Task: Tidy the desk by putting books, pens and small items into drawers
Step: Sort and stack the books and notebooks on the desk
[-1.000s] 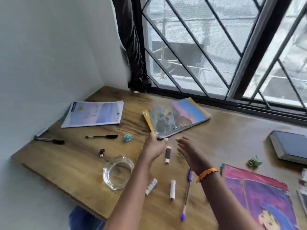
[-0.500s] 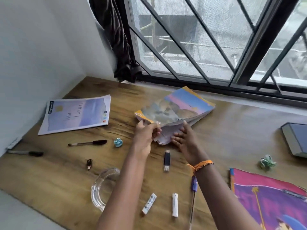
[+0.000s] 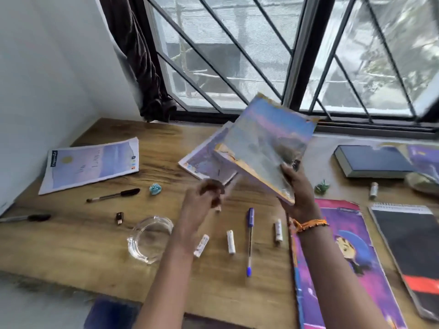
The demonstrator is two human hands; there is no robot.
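- Head view: the book (image 3: 266, 143) is tilted up off the desk (image 3: 78, 238), its near corner gripped by the right hand (image 3: 297, 188).
- The left hand (image 3: 204, 198) is blurred, fingers loosely curled around nothing, hovering left of the book.
- A blue pen (image 3: 250, 238) lies between the two forearms.

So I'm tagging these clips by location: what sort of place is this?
Most likely a home study desk by a window. A wooden desk sits in a wall corner under a barred window with a curtain, strewn with books, pens and a notebook.
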